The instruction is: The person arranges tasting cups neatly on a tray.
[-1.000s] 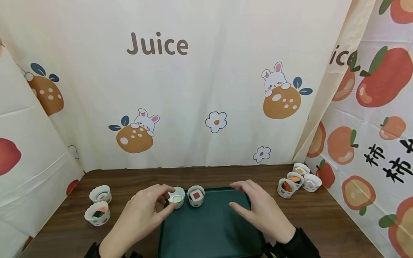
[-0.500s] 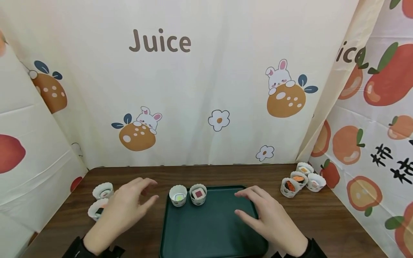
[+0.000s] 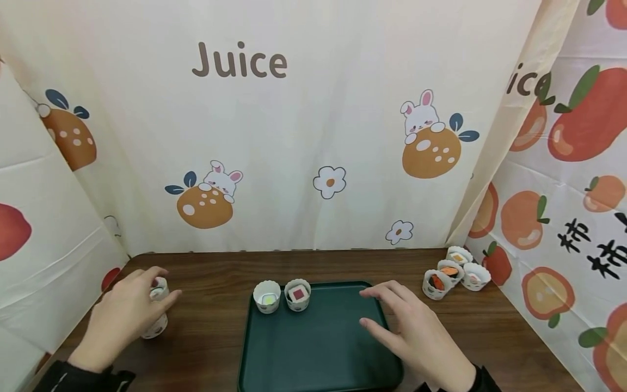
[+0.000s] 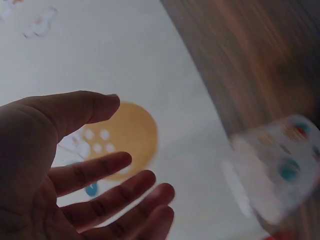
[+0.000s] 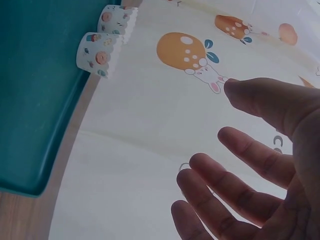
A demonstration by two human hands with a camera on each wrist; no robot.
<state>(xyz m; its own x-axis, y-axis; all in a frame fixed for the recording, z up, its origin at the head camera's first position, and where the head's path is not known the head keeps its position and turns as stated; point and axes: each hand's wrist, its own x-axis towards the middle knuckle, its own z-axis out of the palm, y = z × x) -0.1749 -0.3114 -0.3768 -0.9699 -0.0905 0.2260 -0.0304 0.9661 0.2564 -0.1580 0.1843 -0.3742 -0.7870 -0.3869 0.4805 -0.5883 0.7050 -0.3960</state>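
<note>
My left hand (image 3: 122, 316) reaches over two paper cups at the table's left. Its thumb and fingers are spread with nothing between them, and it partly covers the far cup (image 3: 158, 291) and the near cup (image 3: 155, 329). In the left wrist view a printed cup (image 4: 280, 172) lies blurred beyond the fingertips. My right hand (image 3: 416, 332) hovers at the right side of the green tray (image 3: 318, 348), fingers relaxed and holding nothing. At the tray's far left corner stand two cups with toy sushi, one with a pale green centre (image 3: 266, 297), one with a dark red centre (image 3: 297, 295).
At the right back of the brown table (image 3: 206, 326), several scalloped cups (image 3: 436, 284) of toy sushi stand close together. A cream curtain (image 3: 284, 125) printed with fruit and rabbits rises along the back edge, and more printed cloth (image 3: 548, 218) borders the right.
My left hand has left the cup with the pale green centre on the tray and moved left to the two cups there. The right hand stays nearly in place over the tray's right side.
</note>
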